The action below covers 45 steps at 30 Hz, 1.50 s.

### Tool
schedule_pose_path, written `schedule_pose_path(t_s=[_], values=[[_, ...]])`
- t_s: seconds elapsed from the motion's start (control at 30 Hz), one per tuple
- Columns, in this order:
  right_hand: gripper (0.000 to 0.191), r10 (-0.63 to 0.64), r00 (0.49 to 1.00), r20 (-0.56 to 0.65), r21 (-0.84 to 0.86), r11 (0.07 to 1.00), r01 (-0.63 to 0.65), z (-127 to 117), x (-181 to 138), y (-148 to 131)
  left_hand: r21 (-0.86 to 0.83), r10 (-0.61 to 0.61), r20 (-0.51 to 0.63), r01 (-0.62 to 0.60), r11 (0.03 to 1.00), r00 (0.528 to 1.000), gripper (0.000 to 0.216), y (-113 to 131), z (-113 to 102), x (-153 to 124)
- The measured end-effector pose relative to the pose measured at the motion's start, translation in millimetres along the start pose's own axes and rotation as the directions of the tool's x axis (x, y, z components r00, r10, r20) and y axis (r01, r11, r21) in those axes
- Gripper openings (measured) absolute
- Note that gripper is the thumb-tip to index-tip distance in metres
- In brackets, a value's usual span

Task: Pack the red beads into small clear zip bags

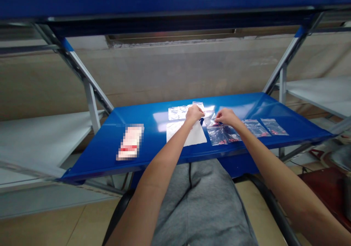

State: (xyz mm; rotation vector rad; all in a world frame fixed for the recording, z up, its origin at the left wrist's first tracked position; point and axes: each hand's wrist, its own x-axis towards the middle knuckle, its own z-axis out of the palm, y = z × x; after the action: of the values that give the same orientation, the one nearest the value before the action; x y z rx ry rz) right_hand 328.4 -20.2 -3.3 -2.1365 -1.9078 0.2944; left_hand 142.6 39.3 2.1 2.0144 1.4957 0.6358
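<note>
My left hand (194,113) is closed in a pinch at the left edge of a clear zip bag (210,117). At the bag's other side, the fingers of my right hand (226,116) are pinched together on it. Clear zip bags holding small red pieces lie just in front of my right hand, one of them a front bag (217,135). Farther right are more such bags, including a rightmost bag (274,126). Flat clear bags (173,113) lie beside and behind my left hand. A white sheet (173,131) rests partly under my left forearm.
All of this lies on a blue shelf top (153,147). A blurred-out pink and white item (130,141) is at the left. Slanting metal posts (287,57) stand at both ends, and a blue upper shelf (175,0) hangs overhead. A wall (175,70) is behind.
</note>
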Motion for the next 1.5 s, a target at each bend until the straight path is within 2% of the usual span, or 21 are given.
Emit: schedule_pose_path(t_s=[0.17, 0.27, 0.4, 0.47, 0.6, 0.83, 0.97, 1.07, 1.17, 1.3, 1.5], values=[[0.016, -0.019, 1.0, -0.023, -0.069, 0.997, 0.017, 0.7, -7.5, -2.4, 0.038, 0.025, 0.001, -0.025, 0.999, 1.0, 0.015, -3.2, 1.2, -3.3], [0.026, -0.079, 0.992, -0.103, -0.11, 0.992, 0.067, 0.7, -21.2, -3.6, 0.049, 0.059, -0.042, -0.057, 0.997, 0.997, 0.031, -5.2, -0.4, -5.3], [0.029, -0.216, 0.969, -0.119, -0.141, 0.97, 0.199, 4.5, -52.1, -11.4, 0.058, 0.133, -0.052, -0.13, 0.99, 0.99, 0.05, -5.8, -1.1, -7.3], [0.031, -0.252, 0.96, -0.12, -0.18, 0.957, 0.228, 8.2, -68.5, -18.4, 0.068, 0.172, -0.03, -0.17, 0.983, 0.985, 0.051, -5.3, 0.1, -8.9], [0.031, -0.241, 0.963, -0.119, -0.26, 0.944, 0.204, 13.8, -92.7, -31.6, 0.151, 0.225, 0.031, -0.227, 0.962, 0.974, 0.053, -5.9, 4.0, -14.5], [0.023, -0.314, 0.943, -0.11, -0.285, 0.919, 0.273, 17.6, -110.4, -30.4, 0.236, 0.271, 0.073, -0.281, 0.93, 0.96, 0.049, -11.5, 4.5, -24.7], [0.025, -0.353, 0.922, -0.159, -0.198, 0.926, 0.321, 8.8, -92.1, -22.2, 0.34, 0.255, 0.023, -0.248, 0.907, 0.967, 0.048, -13.1, -2.5, -23.8], [0.028, -0.334, 0.919, -0.208, -0.114, 0.942, 0.316, -3.6, -54.0, -20.5, 0.422, 0.22, -0.005, -0.197, 0.885, 0.976, 0.043, -15.1, -10.4, -18.4], [0.031, -0.268, 0.948, -0.17, -0.082, 0.963, 0.257, -9.0, -10.3, -25.7, 0.447, 0.206, 0.011, -0.189, 0.874, 0.978, 0.037, -18.0, -16.9, -12.7], [0.032, -0.248, 0.963, -0.105, -0.105, 0.966, 0.237, 1.2, 26.5, -38.3, 0.476, 0.207, 0.017, -0.19, 0.859, 0.978, 0.033, -21.9, -21.4, -9.9], [0.038, -0.208, 0.97, -0.129, -0.051, 0.978, 0.203, 16.7, 42.7, -56.9, 0.494, 0.249, 0.009, -0.221, 0.841, 0.969, 0.031, -26.9, -24.8, -11.7]])
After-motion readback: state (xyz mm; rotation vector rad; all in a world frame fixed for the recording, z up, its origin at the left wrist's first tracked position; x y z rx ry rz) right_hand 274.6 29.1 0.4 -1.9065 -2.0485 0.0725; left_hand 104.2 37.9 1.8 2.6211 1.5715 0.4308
